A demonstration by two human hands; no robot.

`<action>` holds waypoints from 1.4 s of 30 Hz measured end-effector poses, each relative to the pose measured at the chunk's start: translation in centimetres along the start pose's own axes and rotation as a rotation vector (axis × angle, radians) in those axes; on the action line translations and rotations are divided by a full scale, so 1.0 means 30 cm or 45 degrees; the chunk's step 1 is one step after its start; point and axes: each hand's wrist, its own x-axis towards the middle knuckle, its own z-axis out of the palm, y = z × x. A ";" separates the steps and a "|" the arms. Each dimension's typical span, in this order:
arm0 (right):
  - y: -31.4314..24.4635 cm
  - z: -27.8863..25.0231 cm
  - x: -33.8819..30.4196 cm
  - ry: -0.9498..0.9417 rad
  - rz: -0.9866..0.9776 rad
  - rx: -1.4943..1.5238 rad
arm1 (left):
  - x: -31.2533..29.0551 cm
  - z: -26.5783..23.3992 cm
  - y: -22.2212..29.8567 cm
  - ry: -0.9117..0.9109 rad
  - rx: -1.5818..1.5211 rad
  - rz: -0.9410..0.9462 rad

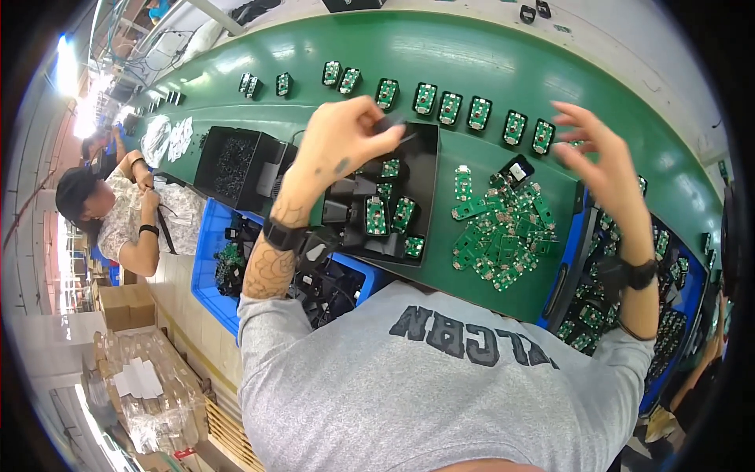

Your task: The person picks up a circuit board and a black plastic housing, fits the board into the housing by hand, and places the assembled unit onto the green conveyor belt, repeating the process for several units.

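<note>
Head view: my left hand (338, 143) pinches a small, blurry black piece (385, 124) by the far edge of the big black bin (429, 185), and my right hand (604, 161) is spread wide near the row of little black-and-green boxes (479, 113) on the green table (487, 72).

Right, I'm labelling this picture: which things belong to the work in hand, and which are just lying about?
Likely in the work: dark piece in the left hand, loose green boards, board-filled black housings.

Apparently lying about: brown carton, white sheets.
</note>
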 end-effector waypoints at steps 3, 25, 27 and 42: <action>-0.141 0.147 0.011 0.054 -0.420 -0.291 | 0.072 0.072 0.141 -0.155 -0.228 -0.024; 0.812 -0.158 0.049 -0.108 0.699 -0.012 | -0.306 0.119 0.163 -0.760 -0.439 0.108; 0.827 -0.159 0.041 -0.100 0.607 -0.277 | -0.317 0.140 0.136 -0.748 -0.464 0.079; 0.254 0.353 -0.041 -0.196 0.054 -0.814 | -0.182 0.274 0.181 -0.714 -0.231 0.275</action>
